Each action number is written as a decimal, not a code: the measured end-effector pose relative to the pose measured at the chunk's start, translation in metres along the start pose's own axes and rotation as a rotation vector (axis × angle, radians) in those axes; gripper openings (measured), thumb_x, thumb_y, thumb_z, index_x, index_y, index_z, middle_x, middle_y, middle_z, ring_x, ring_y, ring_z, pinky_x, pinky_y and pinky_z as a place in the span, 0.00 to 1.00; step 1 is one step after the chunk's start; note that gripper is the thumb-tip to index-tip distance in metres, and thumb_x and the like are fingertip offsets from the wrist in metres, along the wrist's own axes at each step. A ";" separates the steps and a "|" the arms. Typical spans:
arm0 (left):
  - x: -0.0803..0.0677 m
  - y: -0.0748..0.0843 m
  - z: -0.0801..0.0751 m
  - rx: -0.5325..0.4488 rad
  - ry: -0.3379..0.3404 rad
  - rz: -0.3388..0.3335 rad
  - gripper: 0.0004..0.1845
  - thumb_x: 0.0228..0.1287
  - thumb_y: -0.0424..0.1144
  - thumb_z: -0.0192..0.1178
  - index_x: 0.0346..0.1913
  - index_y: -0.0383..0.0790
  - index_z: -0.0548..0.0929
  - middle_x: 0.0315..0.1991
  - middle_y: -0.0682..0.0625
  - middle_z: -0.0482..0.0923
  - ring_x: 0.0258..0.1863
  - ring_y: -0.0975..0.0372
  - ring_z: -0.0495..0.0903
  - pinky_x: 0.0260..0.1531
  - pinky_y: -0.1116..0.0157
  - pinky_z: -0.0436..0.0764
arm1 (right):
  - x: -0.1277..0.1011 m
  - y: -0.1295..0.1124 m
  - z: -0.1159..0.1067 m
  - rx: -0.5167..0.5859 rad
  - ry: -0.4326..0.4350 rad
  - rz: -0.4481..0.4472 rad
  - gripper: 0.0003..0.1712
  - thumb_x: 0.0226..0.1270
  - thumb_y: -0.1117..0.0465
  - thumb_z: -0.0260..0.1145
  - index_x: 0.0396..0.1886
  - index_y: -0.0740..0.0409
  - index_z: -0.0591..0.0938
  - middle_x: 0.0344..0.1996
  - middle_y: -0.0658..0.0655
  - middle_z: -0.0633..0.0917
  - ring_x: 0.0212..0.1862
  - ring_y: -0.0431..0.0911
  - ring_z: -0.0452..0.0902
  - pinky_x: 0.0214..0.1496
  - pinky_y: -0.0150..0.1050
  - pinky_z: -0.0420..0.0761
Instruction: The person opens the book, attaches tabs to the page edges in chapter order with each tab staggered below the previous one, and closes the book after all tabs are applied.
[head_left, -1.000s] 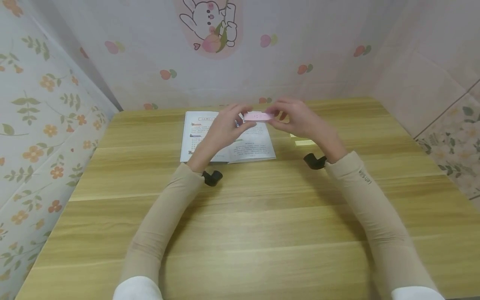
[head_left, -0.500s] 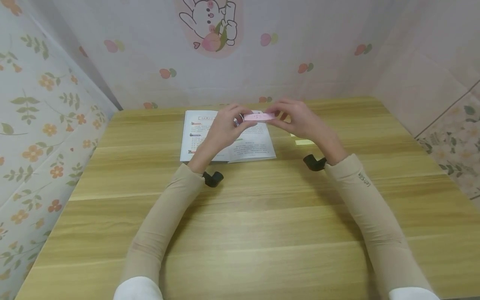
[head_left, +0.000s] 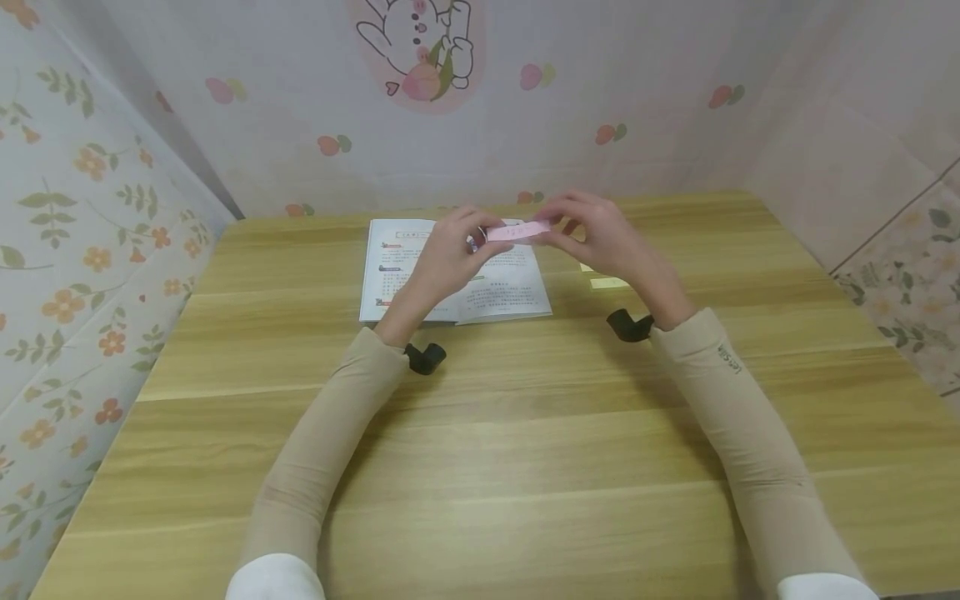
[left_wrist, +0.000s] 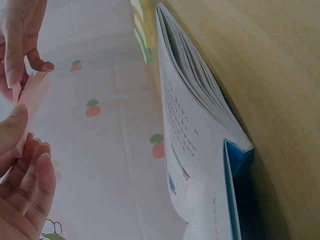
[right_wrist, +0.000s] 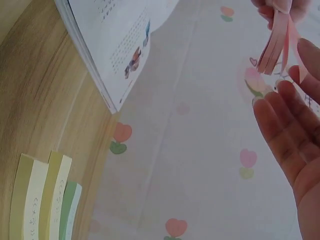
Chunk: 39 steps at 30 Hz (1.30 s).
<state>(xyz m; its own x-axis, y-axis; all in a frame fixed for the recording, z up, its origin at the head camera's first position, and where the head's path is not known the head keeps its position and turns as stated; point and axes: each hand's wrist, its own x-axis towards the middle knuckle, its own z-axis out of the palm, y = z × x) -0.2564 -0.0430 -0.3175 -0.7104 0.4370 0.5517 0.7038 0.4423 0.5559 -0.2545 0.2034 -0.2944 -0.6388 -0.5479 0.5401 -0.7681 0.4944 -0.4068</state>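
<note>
Above an open book (head_left: pixel 502 292), my left hand (head_left: pixel 447 250) pinches one end of a pad of narrow pink sticky notes (right_wrist: pixel 272 47). My right hand (head_left: pixel 596 229) holds the free end of the top pink sticky note (head_left: pixel 519 231) between thumb and fingers. Handwriting marks this strip. In the right wrist view the strip bows away from the rest of the pad, leaving a gap. My left thumb (left_wrist: pixel 12 130) lies against the pink paper in the left wrist view. The right hand's other fingers (right_wrist: pixel 280 135) extend loosely below the pad.
Yellow sticky-note pads (right_wrist: pixel 52 195) and a green one (right_wrist: pixel 70 210) lie on the wooden table (head_left: pixel 480 450) right of the book. Patterned curtains (head_left: pixel 285 100) hang behind the table and at its left. A black wrist mount (head_left: pixel 628 325) sticks out by the right cuff.
The right hand has risen slightly, and the pink strip's right end now bends upward from the pad. The left hand stays almost in place.
</note>
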 end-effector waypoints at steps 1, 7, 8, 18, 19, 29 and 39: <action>0.000 0.000 0.000 0.001 -0.002 -0.003 0.14 0.64 0.37 0.70 0.48 0.30 0.86 0.42 0.43 0.82 0.35 0.56 0.78 0.35 0.66 0.77 | 0.000 0.000 0.000 0.001 0.011 0.000 0.14 0.60 0.70 0.75 0.46 0.69 0.86 0.42 0.62 0.84 0.40 0.53 0.80 0.41 0.50 0.85; -0.002 0.001 0.001 0.009 -0.021 -0.024 0.14 0.64 0.37 0.70 0.49 0.31 0.86 0.44 0.43 0.82 0.36 0.57 0.78 0.37 0.65 0.78 | -0.001 -0.003 0.003 0.059 0.048 0.020 0.15 0.60 0.69 0.76 0.47 0.66 0.86 0.35 0.58 0.83 0.34 0.46 0.74 0.36 0.32 0.76; -0.002 0.001 0.001 0.010 -0.023 -0.025 0.14 0.65 0.37 0.70 0.49 0.31 0.86 0.44 0.43 0.82 0.36 0.57 0.78 0.37 0.65 0.78 | -0.001 -0.004 0.004 0.087 0.049 0.033 0.15 0.61 0.69 0.75 0.47 0.65 0.86 0.33 0.57 0.83 0.33 0.45 0.73 0.35 0.31 0.74; -0.002 0.001 0.002 0.038 -0.013 -0.002 0.14 0.65 0.38 0.70 0.49 0.31 0.85 0.44 0.43 0.82 0.36 0.57 0.78 0.37 0.66 0.77 | -0.002 -0.009 0.011 0.474 0.076 0.315 0.15 0.71 0.64 0.67 0.53 0.68 0.82 0.31 0.61 0.87 0.28 0.48 0.81 0.30 0.34 0.80; -0.002 0.001 0.002 0.040 -0.013 -0.002 0.14 0.65 0.38 0.70 0.49 0.31 0.85 0.44 0.43 0.82 0.36 0.57 0.78 0.37 0.66 0.77 | -0.002 -0.008 0.012 0.497 0.081 0.329 0.16 0.71 0.63 0.67 0.54 0.67 0.82 0.31 0.61 0.87 0.28 0.48 0.81 0.31 0.34 0.81; -0.002 0.003 -0.001 0.044 0.022 0.007 0.16 0.65 0.38 0.70 0.50 0.30 0.85 0.44 0.42 0.82 0.35 0.57 0.78 0.35 0.65 0.77 | -0.001 -0.006 0.010 0.634 0.074 0.497 0.18 0.71 0.60 0.69 0.52 0.70 0.84 0.34 0.59 0.90 0.34 0.50 0.87 0.35 0.35 0.83; -0.002 0.000 -0.001 0.036 0.031 0.009 0.15 0.64 0.38 0.71 0.48 0.31 0.86 0.44 0.43 0.83 0.35 0.57 0.78 0.36 0.66 0.77 | 0.001 -0.008 0.015 0.692 0.112 0.501 0.12 0.71 0.60 0.69 0.38 0.68 0.87 0.28 0.59 0.89 0.31 0.48 0.88 0.33 0.34 0.83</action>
<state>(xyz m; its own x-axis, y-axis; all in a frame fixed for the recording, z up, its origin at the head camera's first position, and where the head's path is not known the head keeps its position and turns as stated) -0.2551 -0.0444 -0.3182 -0.7033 0.4166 0.5761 0.7092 0.4669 0.5282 -0.2496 0.1886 -0.3014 -0.9293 -0.2875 0.2318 -0.2744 0.1175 -0.9544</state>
